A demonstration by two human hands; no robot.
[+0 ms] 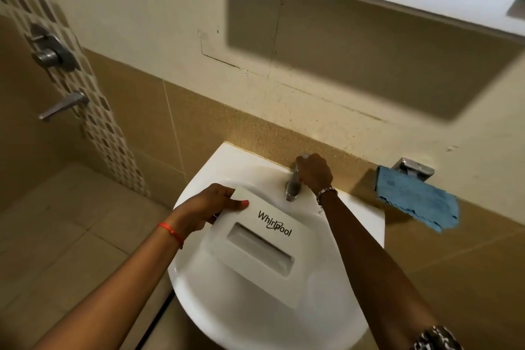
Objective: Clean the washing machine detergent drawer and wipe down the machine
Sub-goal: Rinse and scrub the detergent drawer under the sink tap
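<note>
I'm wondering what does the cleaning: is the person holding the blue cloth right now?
No, the blue cloth hangs on a wall holder; the left hand grips the drawer, the right hand the tap.

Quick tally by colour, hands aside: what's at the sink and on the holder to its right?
White: 2 (drawer, sink)
Silver: 2 (tap, holder)
Blue: 1 (cloth)
Total: 5
</note>
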